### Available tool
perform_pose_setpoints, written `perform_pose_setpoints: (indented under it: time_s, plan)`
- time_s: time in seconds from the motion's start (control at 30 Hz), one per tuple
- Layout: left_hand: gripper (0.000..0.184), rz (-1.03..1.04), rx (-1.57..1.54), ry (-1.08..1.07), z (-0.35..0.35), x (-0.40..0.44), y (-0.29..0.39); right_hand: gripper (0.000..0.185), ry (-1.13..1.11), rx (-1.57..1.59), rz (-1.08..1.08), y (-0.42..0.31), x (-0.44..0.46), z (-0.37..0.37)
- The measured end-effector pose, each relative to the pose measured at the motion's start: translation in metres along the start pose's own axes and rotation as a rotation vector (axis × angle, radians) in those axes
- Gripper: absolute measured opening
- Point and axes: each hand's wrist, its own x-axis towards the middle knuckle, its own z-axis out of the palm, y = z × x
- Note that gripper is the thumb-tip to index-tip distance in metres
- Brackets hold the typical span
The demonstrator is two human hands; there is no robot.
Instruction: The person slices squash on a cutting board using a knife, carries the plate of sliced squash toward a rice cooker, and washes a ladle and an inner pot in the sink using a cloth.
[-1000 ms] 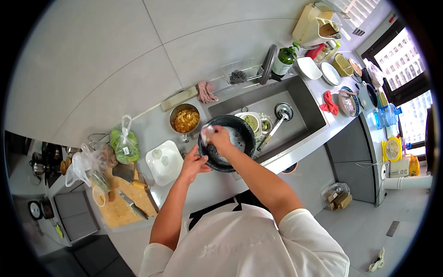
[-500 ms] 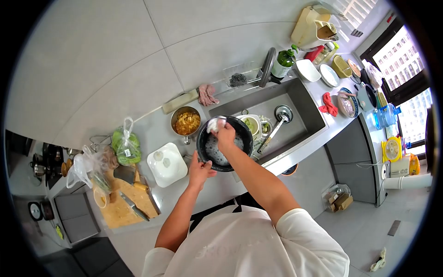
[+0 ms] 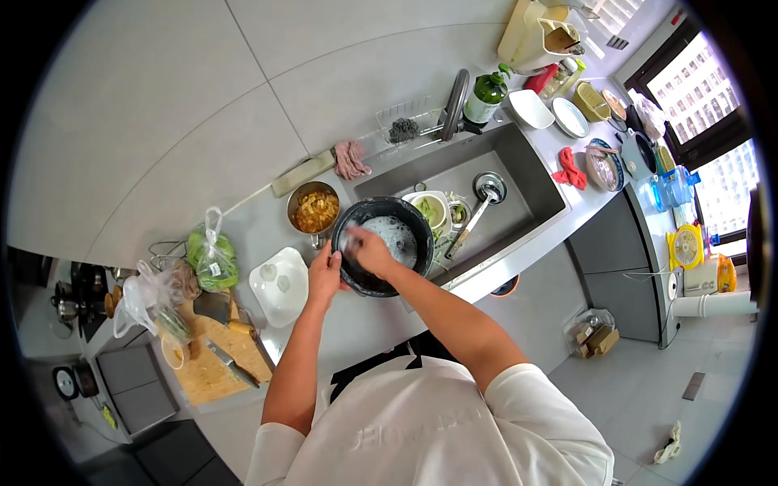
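Note:
A round black pot [image 3: 421,279] with white suds inside sits at the left end of the sink, partly over the counter. My right hand [image 3: 371,251] is in the pot against its left inner wall, fingers closed and smeared by motion. The white cloth it held a moment before is hidden now. At the pot's left rim my left hand [image 3: 325,277] is closed on the edge, its fingertips partly out of sight. Just left stand a metal pan of cooked food [image 3: 315,211] and a white square dish [image 3: 279,287].
In the grey sink [image 3: 519,194] lie a ladle [image 3: 470,227] and a white bowl with green scraps [image 3: 433,209]. A cutting board [image 3: 215,368] holds a knife [image 3: 231,362] and a cleaver [image 3: 212,306]. The faucet [image 3: 455,105] stands behind the sink.
My right hand has moved down and left inside the pot, and the white cloth is no longer visible. My left hand has closed in on the rim. The view has shifted slightly.

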Motion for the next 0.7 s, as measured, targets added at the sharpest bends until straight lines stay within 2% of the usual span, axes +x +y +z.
perform_pose_setpoints:
  time_s: [0.07,0.1,0.13,0.2,0.23,0.33,0.37,0.4,0.47,0.5,0.53,0.6,0.63,0.67,0.7]
  plan:
    - [0.055,-0.035,-0.065,-0.024,-0.001,-0.005,0.002,0.048,0.560,0.852,0.318,-0.013,0.015,0.007]
    - [0.057,-0.069,-0.133,-0.052,-0.003,-0.008,0.004,0.045,0.456,0.624,0.333,-0.012,0.011,0.007]
    - [0.057,-0.069,-0.131,-0.050,-0.005,-0.009,0.006,0.045,0.455,0.627,0.332,-0.010,0.003,0.004]
    - [0.059,-0.125,-0.148,-0.037,-0.005,-0.006,0.002,0.043,-0.173,-0.077,0.026,-0.005,-0.012,-0.011]
    - [0.059,-0.124,-0.146,-0.035,-0.006,-0.006,0.000,0.042,-0.396,-0.124,0.029,-0.005,-0.018,-0.023]
    - [0.062,-0.122,-0.149,-0.072,-0.006,-0.010,0.003,0.044,-0.468,-0.169,-0.024,-0.003,-0.017,-0.029]
    - [0.062,-0.121,-0.149,-0.072,-0.006,-0.010,0.003,0.048,-0.292,-0.104,-0.051,0.002,-0.013,-0.018]
    - [0.063,-0.124,-0.150,-0.084,-0.005,-0.011,0.002,0.048,-0.291,-0.105,-0.052,0.013,-0.005,-0.006]
    - [0.064,-0.126,-0.151,-0.091,-0.005,-0.012,0.006,0.048,0.287,0.517,0.079,0.019,0.010,0.013]
    - [0.063,-0.145,-0.172,-0.098,-0.003,-0.015,0.010,0.049,0.425,0.242,0.003,0.015,0.008,0.018]
    - [0.063,-0.165,-0.193,-0.107,-0.002,-0.018,0.014,0.049,0.422,0.244,0.004,0.015,0.005,0.014]
    - [0.063,-0.152,-0.198,-0.122,-0.001,-0.019,0.012,0.048,-0.294,-0.252,-0.022,0.003,-0.005,-0.016]
    - [0.063,-0.153,-0.217,-0.102,0.000,-0.018,0.009,0.044,-0.499,-0.308,0.021,-0.004,-0.007,-0.032]
    - [0.062,-0.154,-0.234,-0.083,0.001,-0.017,0.007,0.044,-0.498,-0.307,0.022,-0.006,-0.008,-0.040]
    - [0.062,-0.154,-0.232,-0.084,0.002,-0.017,0.005,0.039,-0.610,-0.304,-0.001,-0.009,-0.009,-0.047]
